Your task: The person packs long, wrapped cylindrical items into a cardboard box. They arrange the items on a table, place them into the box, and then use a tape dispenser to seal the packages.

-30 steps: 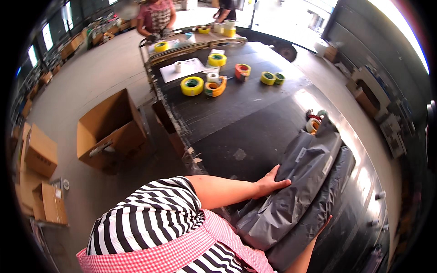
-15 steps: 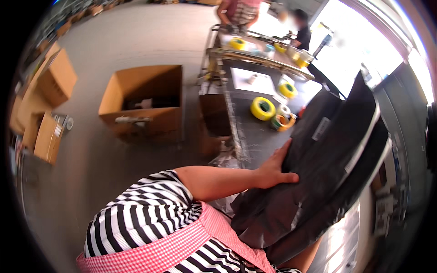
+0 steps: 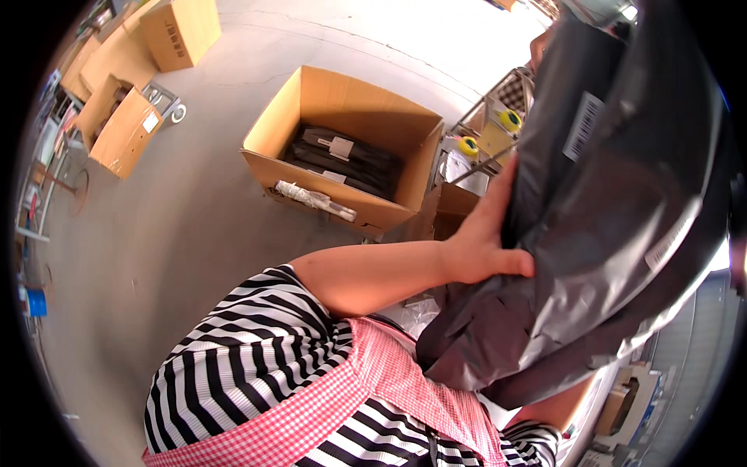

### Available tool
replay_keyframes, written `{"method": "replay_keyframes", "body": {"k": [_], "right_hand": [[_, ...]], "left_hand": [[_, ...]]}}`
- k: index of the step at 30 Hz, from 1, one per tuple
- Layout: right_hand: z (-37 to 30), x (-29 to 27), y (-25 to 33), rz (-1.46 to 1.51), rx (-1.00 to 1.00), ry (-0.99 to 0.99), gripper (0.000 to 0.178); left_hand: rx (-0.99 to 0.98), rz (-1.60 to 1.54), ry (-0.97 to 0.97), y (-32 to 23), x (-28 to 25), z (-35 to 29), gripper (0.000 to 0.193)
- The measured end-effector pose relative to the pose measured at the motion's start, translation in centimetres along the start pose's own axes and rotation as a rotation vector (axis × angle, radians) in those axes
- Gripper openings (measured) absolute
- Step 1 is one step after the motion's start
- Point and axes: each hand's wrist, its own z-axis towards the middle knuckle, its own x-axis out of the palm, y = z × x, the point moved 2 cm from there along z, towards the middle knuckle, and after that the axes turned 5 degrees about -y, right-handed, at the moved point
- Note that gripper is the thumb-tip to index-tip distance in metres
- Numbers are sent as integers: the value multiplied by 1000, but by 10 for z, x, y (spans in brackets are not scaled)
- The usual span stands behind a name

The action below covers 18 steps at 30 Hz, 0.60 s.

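A stack of black plastic mailer bags (image 3: pixel 615 202), filled and with white barcode labels, is held up against my body on the right. My left hand (image 3: pixel 490 245) is closed on the near-left edge of the stack, its thumb lying over the front. My right forearm (image 3: pixel 556 405) runs beneath the bags; the right hand itself is hidden behind them. Left of the stack, an open cardboard box (image 3: pixel 272 156) stands on the floor with several black labelled packages (image 3: pixel 354 163) inside.
A wrapped white roll (image 3: pixel 315 200) lies along the box's near side. More cartons (image 3: pixel 120 132) and a cart wheel (image 3: pixel 178 114) stand at the far left. Behind the bags show a table with yellow tape rolls (image 3: pixel 510 120) and part of another person (image 3: pixel 538 50).
My view has turned left, bringing the open box nearer the middle and showing the packages inside. The bags came along in my grasp, now higher in view; the table is mostly covered.
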Motion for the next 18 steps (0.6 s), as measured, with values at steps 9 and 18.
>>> {"method": "replay_keyframes", "body": {"k": [9,18], "right_hand": [[181,224,-11,-128,254,625,87],[221,394,-135,-303,817,1065,88]], "left_hand": [[-84,22,-519,17,-104,10,130],[-302,6,-1117,58,-172,-70,92]]}}
